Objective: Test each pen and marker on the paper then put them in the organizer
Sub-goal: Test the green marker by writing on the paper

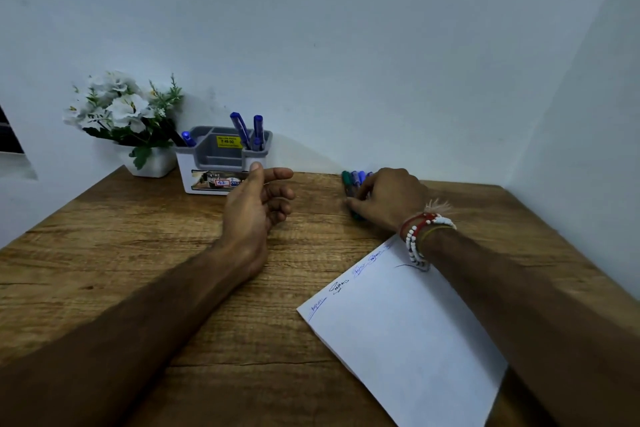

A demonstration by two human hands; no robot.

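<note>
Loose markers (352, 180), green and blue, lie clustered at the far edge of the table (138, 253), by the wall. My right hand (388, 198) curls over them, thumb on a green one. My left hand (258, 200) hovers relaxed, holding nothing, just before the organizer (221, 165). Its right compartment holds two blue pens (249, 132); its left, another blue pen (188, 139). Scribbled paper (408, 329) lies under my right forearm.

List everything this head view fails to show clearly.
All in the head view:
Loose pens: right hand covers most; count and grip cannot be told.
Scribbles on the paper: too small to read.
The paper's far corner: under the right forearm; near corner: cut by the frame's bottom.
Organizer label: partly behind the left hand.
</note>
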